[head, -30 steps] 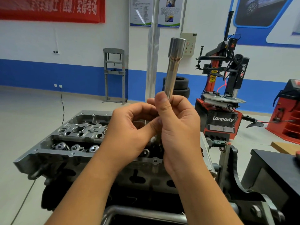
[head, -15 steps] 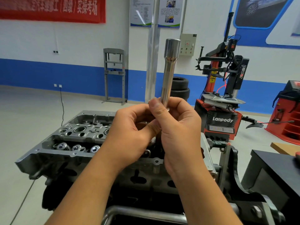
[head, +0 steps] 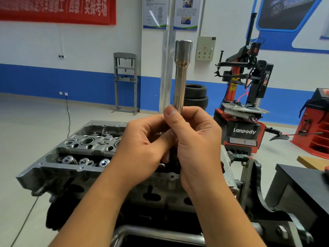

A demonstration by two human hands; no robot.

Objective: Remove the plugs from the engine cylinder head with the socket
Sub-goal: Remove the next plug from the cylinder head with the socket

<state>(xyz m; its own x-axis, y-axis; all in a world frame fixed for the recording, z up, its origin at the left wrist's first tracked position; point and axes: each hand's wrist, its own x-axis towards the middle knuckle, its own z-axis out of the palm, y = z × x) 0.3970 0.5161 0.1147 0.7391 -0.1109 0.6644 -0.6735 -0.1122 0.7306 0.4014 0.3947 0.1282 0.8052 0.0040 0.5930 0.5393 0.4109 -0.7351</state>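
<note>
"Lanpody" and "power" on the red tyre changer (head: 244, 122); "实操考场" on the red banner (head: 57, 10)

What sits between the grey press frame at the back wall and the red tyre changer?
In the head view, between the press frame and the tyre changer stand a shiny pillar, stacked tyres and the raised socket.

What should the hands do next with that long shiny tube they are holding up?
Probably lower it. The socket stands upright in the air, gripped at its bottom end by the right hand with the left hand alongside, well above the cylinder head. It cannot turn a plug from up there, so bringing it down toward a plug hole seems the likely next move.
</note>
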